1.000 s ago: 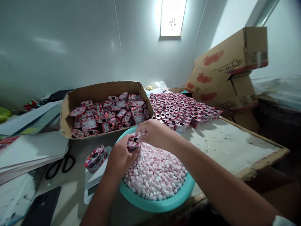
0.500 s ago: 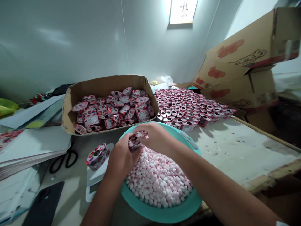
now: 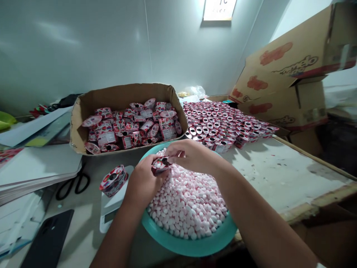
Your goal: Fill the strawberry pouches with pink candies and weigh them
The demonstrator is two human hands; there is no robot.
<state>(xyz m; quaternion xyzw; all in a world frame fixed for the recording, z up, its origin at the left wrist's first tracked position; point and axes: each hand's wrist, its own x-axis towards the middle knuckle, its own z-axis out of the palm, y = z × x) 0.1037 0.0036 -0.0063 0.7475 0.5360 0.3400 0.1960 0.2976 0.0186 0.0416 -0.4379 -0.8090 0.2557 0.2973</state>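
My left hand [image 3: 145,178] is closed around a small red-and-pink printed candy box [image 3: 161,163] with a dark round hole in its top. Over that hole, my right hand [image 3: 186,154] has its fingertips drawn together; whatever they hold is hidden. Both hands are above a turquoise bowl [image 3: 192,251] full of pale pink and white oval candies [image 3: 189,208]. To the left, another printed candy box [image 3: 113,180] stands on a white kitchen scale [image 3: 110,208].
Behind is a cardboard box [image 3: 125,91] of printed packs. Many upright candy boxes [image 3: 223,119] crowd the table at right, near stacked cartons [image 3: 281,78]. At left lie black scissors [image 3: 74,186], a phone [image 3: 48,238] and stacked white sheets [image 3: 41,165].
My right hand has shifted slightly right, its fingers now at the rim of the hole. More of the held box's top shows. The view has tipped slightly.
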